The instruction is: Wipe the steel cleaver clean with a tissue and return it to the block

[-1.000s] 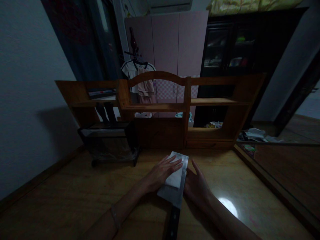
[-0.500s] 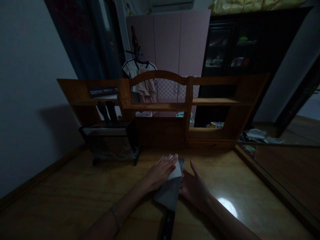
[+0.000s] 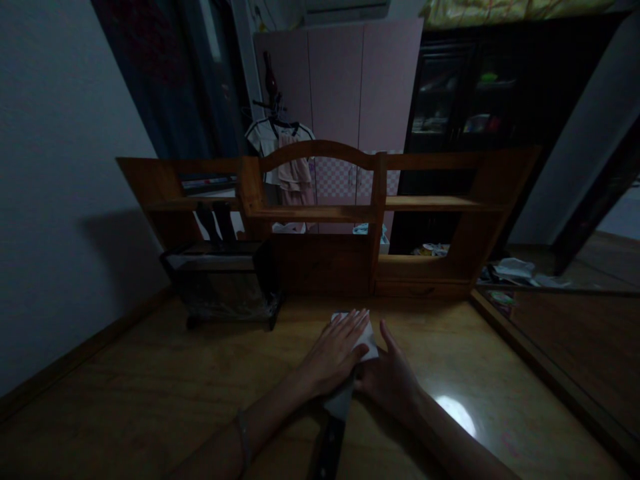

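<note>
A kitchen knife with a broad grey blade (image 3: pixel 339 402) lies between my hands, its black handle (image 3: pixel 330 448) pointing toward me. My left hand (image 3: pixel 336 357) is over the blade, its long fingers laid out flat on a folded white cloth or tissue (image 3: pixel 371 341) that it keeps pressed there. The hand and cloth hide most of the blade. Close against the blade's right side is my right hand (image 3: pixel 390 381), thumb raised and apart. Its other fingers are partly hidden by the blade and cloth; it does not grip the handle.
A knife block (image 3: pixel 223 283) with two black-handled tools stands at the left on the wooden table (image 3: pixel 165 393). A wooden shelf rack (image 3: pixel 320 213) runs along the table's far side. A raised wooden edge (image 3: pixel 540 373) borders the right.
My left hand has slid to the right across the blade, carrying the white cloth with it and covering more of the blade. The knife handle has shifted slightly left. My right hand stays nearly still.
</note>
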`<state>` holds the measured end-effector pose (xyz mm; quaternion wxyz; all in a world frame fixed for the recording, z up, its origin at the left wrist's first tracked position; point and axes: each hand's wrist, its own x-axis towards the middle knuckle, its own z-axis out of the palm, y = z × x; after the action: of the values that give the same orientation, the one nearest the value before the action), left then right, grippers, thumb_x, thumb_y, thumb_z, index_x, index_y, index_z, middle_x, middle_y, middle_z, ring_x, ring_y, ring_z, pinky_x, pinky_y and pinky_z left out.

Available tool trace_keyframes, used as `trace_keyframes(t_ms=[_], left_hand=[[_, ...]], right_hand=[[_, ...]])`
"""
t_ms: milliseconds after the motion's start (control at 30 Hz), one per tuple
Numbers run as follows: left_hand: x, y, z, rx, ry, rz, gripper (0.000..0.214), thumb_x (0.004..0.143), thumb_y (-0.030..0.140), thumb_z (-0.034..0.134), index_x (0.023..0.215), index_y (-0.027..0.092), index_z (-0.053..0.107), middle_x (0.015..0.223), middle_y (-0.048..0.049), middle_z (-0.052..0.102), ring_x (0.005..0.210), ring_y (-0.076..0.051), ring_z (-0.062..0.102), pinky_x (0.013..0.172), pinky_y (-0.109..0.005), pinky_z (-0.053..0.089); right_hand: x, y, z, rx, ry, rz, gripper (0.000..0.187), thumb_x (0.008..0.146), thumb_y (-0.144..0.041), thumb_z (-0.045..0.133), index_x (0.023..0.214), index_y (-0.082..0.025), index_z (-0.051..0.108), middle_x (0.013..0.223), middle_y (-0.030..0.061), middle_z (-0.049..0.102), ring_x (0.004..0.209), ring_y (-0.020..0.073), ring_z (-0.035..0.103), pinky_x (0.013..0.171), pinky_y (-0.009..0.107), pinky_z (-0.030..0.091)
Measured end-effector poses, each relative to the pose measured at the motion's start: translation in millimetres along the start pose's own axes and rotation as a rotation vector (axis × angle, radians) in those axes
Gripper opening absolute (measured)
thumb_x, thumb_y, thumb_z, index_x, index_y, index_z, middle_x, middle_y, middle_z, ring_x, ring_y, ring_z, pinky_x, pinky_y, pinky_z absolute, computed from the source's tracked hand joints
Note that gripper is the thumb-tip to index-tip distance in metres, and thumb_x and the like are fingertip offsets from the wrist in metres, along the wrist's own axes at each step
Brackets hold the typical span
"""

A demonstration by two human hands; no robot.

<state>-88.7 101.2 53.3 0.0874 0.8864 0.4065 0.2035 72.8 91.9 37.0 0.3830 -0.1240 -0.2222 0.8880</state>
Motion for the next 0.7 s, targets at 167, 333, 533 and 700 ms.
trace_keyframes(t_ms=[167,333,533,700], left_hand=[[1,-6,0.0,0.018,0.034,-0.029,0.054,0.102,0.047,0.019,0.153,0.030,0.016,0.160,0.0015,0.018,0.148,-0.016,0.014,0.122,-0.044,0.015],[0,-13,3.6,0.061,0.096,-0.100,0.054,0.102,0.047,0.021,0.153,0.027,0.020,0.160,-0.0017,0.020,0.148,-0.019,0.016,0.121,-0.048,0.017],[0,-20,9.2,0.068,0.169,-0.149,0.057,0.101,0.049,0.025,0.152,0.024,0.022,0.160,-0.0040,0.021,0.148,-0.021,0.013,0.120,-0.048,0.021],[1,-13,5.7,0.015,0.108,-0.089,0.055,0.102,0.048,0.024,0.151,0.024,0.028,0.157,-0.0037,0.028,0.147,-0.019,0.018,0.122,-0.046,0.016]], right_hand=[[-2,-1,10,0.055,-0.037,0.060,0.062,0.090,-0.068,0.038,0.128,-0.021,0.056,0.091,0.0072,0.073,0.075,0.0204,0.066,0.083,0.042,0.049],[-1,-3,9,0.069,-0.027,0.008,0.050,0.092,-0.064,0.040,0.109,-0.023,0.063,0.082,0.0035,0.072,0.074,0.0190,0.066,0.078,0.038,0.049],[0,-7,7,0.061,-0.007,0.000,0.050,0.091,-0.064,0.040,0.111,-0.024,0.061,0.089,0.0043,0.072,0.082,0.0216,0.067,0.084,0.043,0.048],[-4,-11,8,0.101,-0.002,-0.054,0.048,0.093,-0.061,0.040,0.115,-0.024,0.061,0.095,0.0042,0.073,0.085,0.0207,0.067,0.090,0.044,0.046]])
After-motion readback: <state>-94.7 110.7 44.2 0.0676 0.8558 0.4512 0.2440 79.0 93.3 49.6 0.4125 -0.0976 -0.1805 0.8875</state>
